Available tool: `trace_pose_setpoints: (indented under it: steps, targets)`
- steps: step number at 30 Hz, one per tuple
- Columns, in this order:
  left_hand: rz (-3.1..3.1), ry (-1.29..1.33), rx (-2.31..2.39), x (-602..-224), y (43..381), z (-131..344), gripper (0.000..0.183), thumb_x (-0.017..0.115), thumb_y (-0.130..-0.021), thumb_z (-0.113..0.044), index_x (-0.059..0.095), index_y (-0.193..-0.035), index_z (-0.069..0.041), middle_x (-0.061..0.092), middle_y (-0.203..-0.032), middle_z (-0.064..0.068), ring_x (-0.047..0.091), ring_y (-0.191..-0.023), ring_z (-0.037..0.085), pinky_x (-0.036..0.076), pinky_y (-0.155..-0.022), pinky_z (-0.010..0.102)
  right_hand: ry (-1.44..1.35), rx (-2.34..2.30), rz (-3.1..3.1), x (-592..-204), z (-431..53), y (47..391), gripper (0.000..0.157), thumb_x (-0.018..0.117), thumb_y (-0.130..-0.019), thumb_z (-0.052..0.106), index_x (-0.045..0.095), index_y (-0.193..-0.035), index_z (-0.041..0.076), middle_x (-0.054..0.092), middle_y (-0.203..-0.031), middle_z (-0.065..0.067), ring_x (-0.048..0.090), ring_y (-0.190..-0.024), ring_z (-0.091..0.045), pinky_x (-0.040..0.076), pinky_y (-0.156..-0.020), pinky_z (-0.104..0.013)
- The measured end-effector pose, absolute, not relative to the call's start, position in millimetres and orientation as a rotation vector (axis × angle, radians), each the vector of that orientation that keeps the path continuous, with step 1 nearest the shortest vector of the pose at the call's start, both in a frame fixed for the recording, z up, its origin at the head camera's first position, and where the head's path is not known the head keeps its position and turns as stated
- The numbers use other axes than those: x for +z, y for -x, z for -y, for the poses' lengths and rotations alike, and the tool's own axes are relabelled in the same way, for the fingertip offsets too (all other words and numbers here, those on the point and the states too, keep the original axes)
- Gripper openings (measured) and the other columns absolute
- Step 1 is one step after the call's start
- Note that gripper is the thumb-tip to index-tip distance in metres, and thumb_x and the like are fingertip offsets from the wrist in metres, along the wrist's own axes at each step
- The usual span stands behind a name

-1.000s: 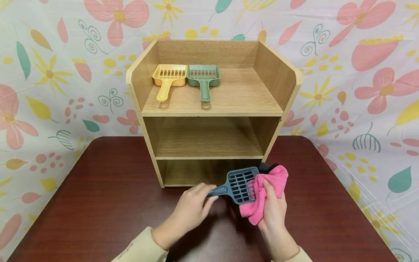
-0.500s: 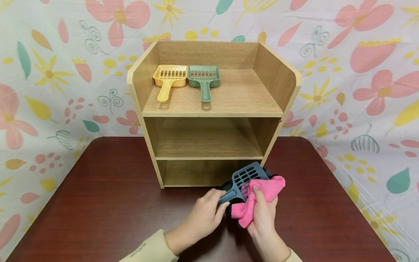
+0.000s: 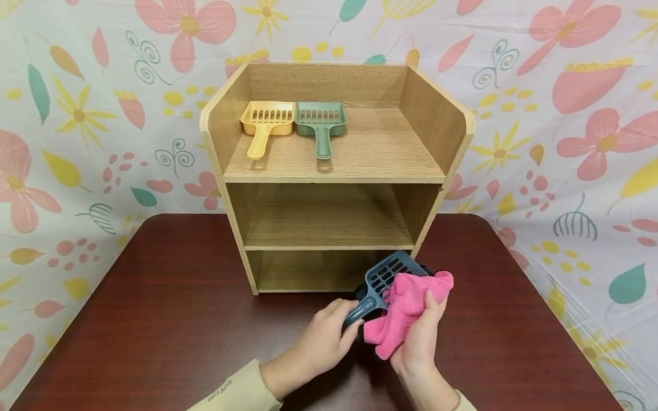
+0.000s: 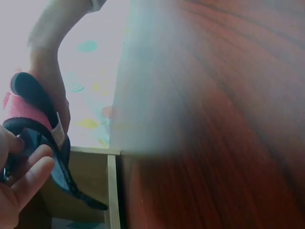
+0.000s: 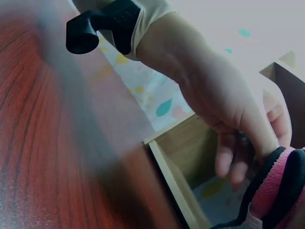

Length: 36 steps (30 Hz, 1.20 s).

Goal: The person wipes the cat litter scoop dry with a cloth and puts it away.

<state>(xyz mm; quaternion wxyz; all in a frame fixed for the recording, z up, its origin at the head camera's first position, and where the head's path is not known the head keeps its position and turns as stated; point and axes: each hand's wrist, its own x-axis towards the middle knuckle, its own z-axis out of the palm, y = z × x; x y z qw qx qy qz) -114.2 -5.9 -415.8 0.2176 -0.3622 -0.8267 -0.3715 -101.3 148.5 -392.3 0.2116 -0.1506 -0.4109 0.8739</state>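
Observation:
A blue-grey slotted litter scoop (image 3: 382,277) slants in front of the shelf's lower right corner, its head up and to the right. My left hand (image 3: 326,339) grips its handle. With my right hand (image 3: 418,348) I hold a pink cloth (image 3: 408,305) against the head, covering much of the slots. Dark material shows behind the scoop and around the cloth. In the left wrist view the cloth (image 4: 26,109) has black parts and a white tag. A dark-edged bit of the cloth (image 5: 274,191) also appears in the right wrist view.
A wooden shelf unit (image 3: 329,216) stands on the dark red table (image 3: 169,308). On its top board, a yellow litter scoop (image 3: 267,117) and a green litter scoop (image 3: 320,118) lie side by side at the left. A flower-patterned sheet (image 3: 565,171) hangs behind.
My left hand has moved right with the scoop, whose head now tilts further upward. The cloth in my right hand shifted left and down, then slightly back right, and covers more of the head.

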Motion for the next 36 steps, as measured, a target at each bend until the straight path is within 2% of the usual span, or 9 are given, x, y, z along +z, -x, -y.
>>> trace_pose_setpoints:
  steps: [6,8,13,17,20,23,27,31,36]
  targets:
    - [2.250,1.065,-0.951,-416,111,4,0.028,0.068,-0.084,-0.010,0.061,-0.109,0.001,0.064,-0.094,0.008,0.063,-0.075,0.012,0.054,-0.069,0.019,0.586,2.330,1.325,-401,-154,106,0.079,0.051,-0.096,0.005,0.005,-0.147,0.043,0.049,-0.116,-0.007,0.066,-0.084,-0.012,0.055,-0.078,-0.022]
    - [2.254,1.072,-0.917,-417,111,5,0.027,0.068,-0.085,-0.011,0.062,-0.108,0.001,0.064,-0.093,0.008,0.064,-0.073,0.013,0.054,-0.067,0.019,0.616,2.314,1.354,-405,-157,108,0.084,0.052,-0.094,0.003,0.002,-0.148,0.043,0.048,-0.117,-0.006,0.066,-0.084,-0.010,0.054,-0.079,-0.021]
    - [2.291,1.101,-0.876,-414,114,14,0.026,0.068,-0.085,-0.013,0.063,-0.107,-0.001,0.065,-0.092,0.006,0.064,-0.075,0.012,0.054,-0.068,0.022,0.574,2.247,1.447,-413,-169,112,0.072,0.054,-0.092,-0.001,0.024,-0.146,0.036,0.056,-0.108,-0.005,0.066,-0.079,-0.011,0.056,-0.074,-0.023]
    - [2.331,1.167,-0.890,-409,119,23,0.024,0.066,-0.087,-0.013,0.063,-0.108,-0.002,0.066,-0.094,0.005,0.064,-0.081,0.011,0.054,-0.074,0.021,0.515,2.168,1.683,-415,-185,111,0.061,0.056,-0.092,0.003,0.037,-0.142,0.032,0.055,-0.112,-0.003,0.066,-0.080,-0.010,0.055,-0.073,-0.021]
    - [2.355,1.215,-0.897,-405,125,32,0.023,0.066,-0.087,-0.015,0.063,-0.107,-0.003,0.067,-0.097,0.005,0.064,-0.085,0.012,0.053,-0.076,0.022,0.356,2.071,1.964,-415,-202,110,0.058,0.057,-0.093,0.006,0.039,-0.142,0.030,0.055,-0.116,0.001,0.064,-0.084,-0.006,0.055,-0.070,-0.021]
    - [2.378,1.290,-0.901,-401,130,41,0.023,0.068,-0.087,-0.015,0.064,-0.107,-0.004,0.067,-0.097,0.004,0.064,-0.083,0.012,0.053,-0.075,0.020,0.074,1.894,2.236,-413,-221,112,0.059,0.058,-0.092,0.005,0.037,-0.145,0.025,0.053,-0.127,0.007,0.058,-0.097,-0.001,0.051,-0.076,-0.015]
    - [2.401,1.417,-0.867,-396,136,48,0.024,0.068,-0.087,-0.015,0.064,-0.108,-0.005,0.067,-0.097,0.003,0.064,-0.081,0.012,0.051,-0.074,0.018,-0.274,1.640,2.452,-409,-242,116,0.064,0.061,-0.090,0.006,0.035,-0.146,0.021,0.049,-0.137,0.005,0.050,-0.108,0.002,0.042,-0.086,-0.009]
    - [2.431,1.492,-0.806,-388,139,50,0.023,0.065,-0.089,-0.017,0.064,-0.110,-0.006,0.066,-0.099,0.001,0.063,-0.084,0.010,0.050,-0.078,0.017,-0.471,1.382,2.613,-404,-254,119,0.065,0.064,-0.088,0.006,0.037,-0.144,0.022,0.051,-0.133,-0.002,0.051,-0.103,0.000,0.044,-0.084,-0.013]
    - [2.510,1.492,-0.735,-380,140,50,0.022,0.065,-0.090,-0.019,0.065,-0.110,-0.011,0.066,-0.099,-0.003,0.061,-0.086,0.006,0.050,-0.080,0.019,-0.683,1.120,2.749,-399,-251,118,0.064,0.065,-0.082,-0.002,0.047,-0.138,0.025,0.059,-0.125,0.000,0.055,-0.092,-0.004,0.047,-0.075,-0.021]
